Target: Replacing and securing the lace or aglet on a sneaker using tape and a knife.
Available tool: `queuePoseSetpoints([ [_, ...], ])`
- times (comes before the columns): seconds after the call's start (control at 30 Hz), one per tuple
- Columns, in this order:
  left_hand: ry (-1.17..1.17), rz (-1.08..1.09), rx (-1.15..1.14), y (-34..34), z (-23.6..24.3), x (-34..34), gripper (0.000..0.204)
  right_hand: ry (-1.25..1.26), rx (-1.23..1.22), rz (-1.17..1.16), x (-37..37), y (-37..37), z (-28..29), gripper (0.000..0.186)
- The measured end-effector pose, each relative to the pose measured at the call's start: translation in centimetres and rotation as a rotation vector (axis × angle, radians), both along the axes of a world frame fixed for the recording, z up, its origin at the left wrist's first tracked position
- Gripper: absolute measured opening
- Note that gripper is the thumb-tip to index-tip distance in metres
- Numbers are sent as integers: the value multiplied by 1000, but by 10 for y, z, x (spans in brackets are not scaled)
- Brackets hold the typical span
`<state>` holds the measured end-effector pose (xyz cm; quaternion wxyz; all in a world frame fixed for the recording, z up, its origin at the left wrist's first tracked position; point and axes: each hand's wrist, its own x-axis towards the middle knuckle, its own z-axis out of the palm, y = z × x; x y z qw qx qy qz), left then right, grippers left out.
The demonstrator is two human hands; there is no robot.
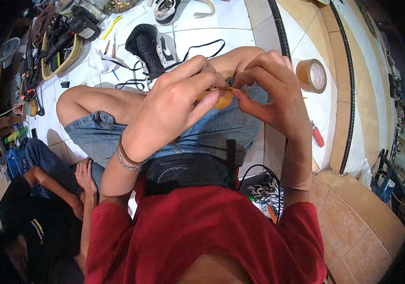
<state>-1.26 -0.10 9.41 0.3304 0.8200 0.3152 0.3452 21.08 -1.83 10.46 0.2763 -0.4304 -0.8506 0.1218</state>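
Observation:
Above my lap, my left hand (171, 102) and my right hand (275, 92) come together, thumbs and fingers pinched. Between them is a small, rounded yellow-orange piece (223, 100) with a thin, darker strip along its top; its kind is too small to make out. My left thumb presses against it from one side, while my right thumb and forefinger grip the strip's other end. Just beyond my left hand, a black sneaker (148, 45) with white trim lies on the floor, its long black laces (202, 46) loose around it.
A second shoe (166, 10) lies farther off. At left stands a yellow basket (77, 54) of tools beside a black bottle (84, 28). To the right are a roll of brown tape (312, 75) and a red-handled tool (317, 136). Another person (41, 213) sits at lower left.

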Motion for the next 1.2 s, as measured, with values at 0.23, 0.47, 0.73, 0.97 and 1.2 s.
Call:
queuePoseSetpoints([
  [0.23,47,4,-40,5,-7,-4,10,35,26,20,-1,3,-13,20],
  [0.47,-25,-35,-91,14,-26,-7,12,-9,15,68,4,9,-25,18],
  [0.73,52,-78,-69,13,-26,-11,14,84,-134,70,3,9,-30,20],
  [0.97,41,-41,-54,11,-29,-7,13,31,-58,86,1,11,-26,22],
  [1.2,27,-65,-44,12,-30,-7,14,11,-43,63,-3,9,-24,24],
])
